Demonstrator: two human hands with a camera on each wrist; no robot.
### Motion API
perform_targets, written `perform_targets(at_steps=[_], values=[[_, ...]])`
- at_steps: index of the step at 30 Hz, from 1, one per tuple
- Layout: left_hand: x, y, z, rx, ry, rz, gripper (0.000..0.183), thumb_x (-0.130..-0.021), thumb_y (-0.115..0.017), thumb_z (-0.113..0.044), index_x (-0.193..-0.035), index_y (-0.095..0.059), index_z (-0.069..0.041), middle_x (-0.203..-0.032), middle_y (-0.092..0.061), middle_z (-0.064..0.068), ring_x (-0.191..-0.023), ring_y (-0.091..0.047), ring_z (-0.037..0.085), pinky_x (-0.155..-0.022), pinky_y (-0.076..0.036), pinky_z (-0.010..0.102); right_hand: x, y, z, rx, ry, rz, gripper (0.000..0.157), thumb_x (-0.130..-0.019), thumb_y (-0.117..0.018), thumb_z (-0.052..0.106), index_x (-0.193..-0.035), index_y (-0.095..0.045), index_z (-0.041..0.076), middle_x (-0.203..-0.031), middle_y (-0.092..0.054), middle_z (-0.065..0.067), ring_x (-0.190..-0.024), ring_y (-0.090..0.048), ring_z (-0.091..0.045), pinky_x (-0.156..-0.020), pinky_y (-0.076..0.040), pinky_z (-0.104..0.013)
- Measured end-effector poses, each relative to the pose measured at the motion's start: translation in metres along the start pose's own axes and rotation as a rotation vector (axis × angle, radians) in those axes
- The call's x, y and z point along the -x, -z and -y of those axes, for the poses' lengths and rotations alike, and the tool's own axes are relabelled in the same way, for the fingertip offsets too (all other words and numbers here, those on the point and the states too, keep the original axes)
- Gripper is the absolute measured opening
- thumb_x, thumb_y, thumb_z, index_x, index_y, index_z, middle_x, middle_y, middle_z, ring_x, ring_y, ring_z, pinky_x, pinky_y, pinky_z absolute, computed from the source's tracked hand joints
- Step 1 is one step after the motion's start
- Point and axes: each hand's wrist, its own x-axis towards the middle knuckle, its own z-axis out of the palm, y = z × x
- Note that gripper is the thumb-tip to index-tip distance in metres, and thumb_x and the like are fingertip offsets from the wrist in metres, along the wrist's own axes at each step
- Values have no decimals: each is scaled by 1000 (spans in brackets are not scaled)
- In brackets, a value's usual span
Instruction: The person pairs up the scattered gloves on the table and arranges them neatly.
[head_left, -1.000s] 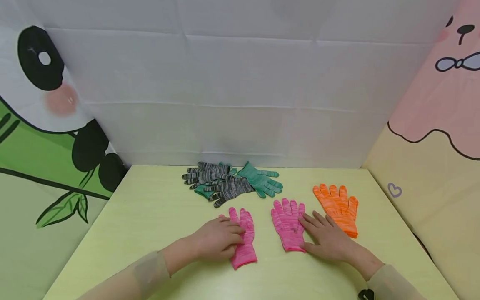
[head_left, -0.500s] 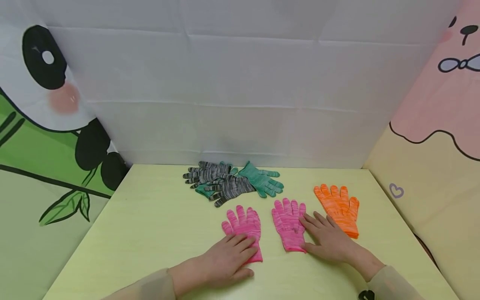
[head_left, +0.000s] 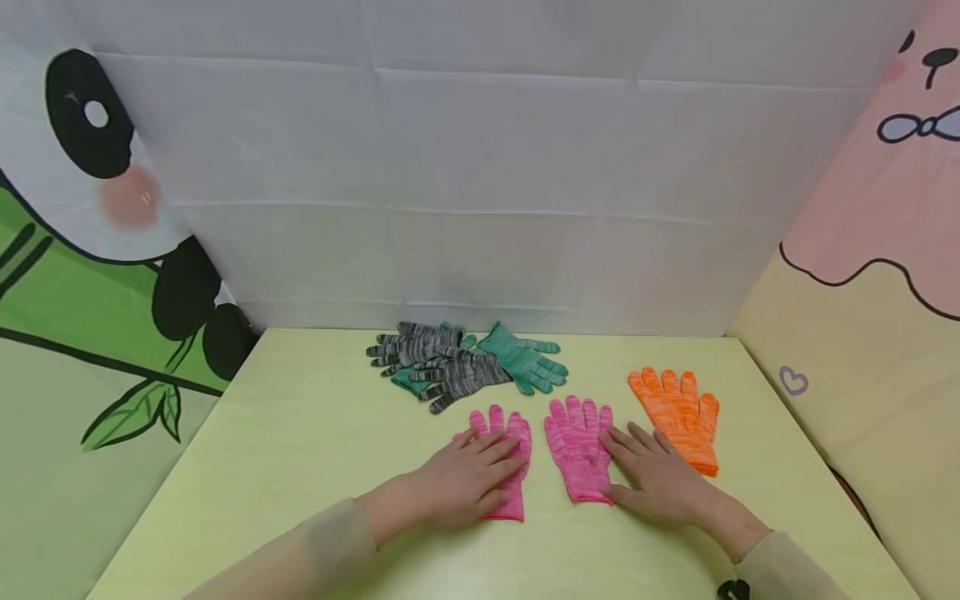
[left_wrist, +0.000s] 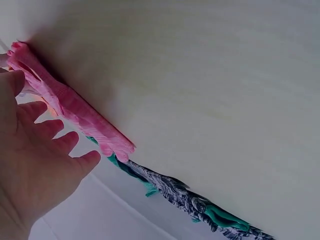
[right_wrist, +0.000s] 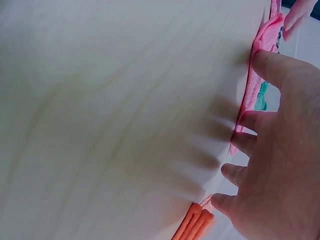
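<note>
Two pink knit gloves lie flat, fingers pointing away, near the middle of the table. Over the left pink glove (head_left: 513, 492) lies my left hand (head_left: 461, 483), its fingers spread and fairly straight; it hides part of the palm and thumb side. In the left wrist view that hand (left_wrist: 45, 160) seems a little off the pink fabric (left_wrist: 75, 107). My right hand (head_left: 660, 479) has its fingers extended, with fingertips and thumb at the right edge of the right pink glove (head_left: 577, 450). An orange glove (head_left: 681, 421) lies just beyond my right hand.
At the back of the table (head_left: 300, 433), grey-black striped gloves (head_left: 468, 379) overlap green gloves (head_left: 525, 358) in a loose pile. A white sheet (head_left: 480, 192) stands behind the table edge, with printed cloth panels on both sides.
My left hand drew back from the left pink glove, then came forward over it again. That glove has shifted right, closer to the other pink one, and straightened. My right hand stays put.
</note>
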Motion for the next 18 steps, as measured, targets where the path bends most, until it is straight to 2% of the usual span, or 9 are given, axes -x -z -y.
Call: perform_targets(at_steps=[4, 9, 18], values=[[-15, 3, 4, -49, 32, 58, 65, -93, -33, -58, -149, -21, -28, -154, -16, 1, -140, -12, 27, -107, -16, 57, 0, 0, 0, -2, -7, 7, 79, -85, -40, 69, -147, -29, 21, -151, -26, 1, -139, -15, -32, -107, -11, -58], [-22, 2, 6, -49, 65, 130, 66, -91, -29, -63, -149, -17, -32, -155, -11, 1, -139, -10, 32, -106, -14, 59, 0, 0, 1, -7, 1, 8, 78, -86, -40, 68, -147, -29, 21, -151, -26, 0, -139, -14, -32, -107, -10, -57], [-25, -3, 18, -29, 70, 125, 66, -91, -25, -64, -149, -10, -36, -156, -5, 0, -140, -6, 29, -107, -9, 58, 3, 1, -1, -8, 13, 7, 76, -87, -43, 64, -147, -29, 19, -151, -26, -3, -138, -16, -34, -107, -10, -57]])
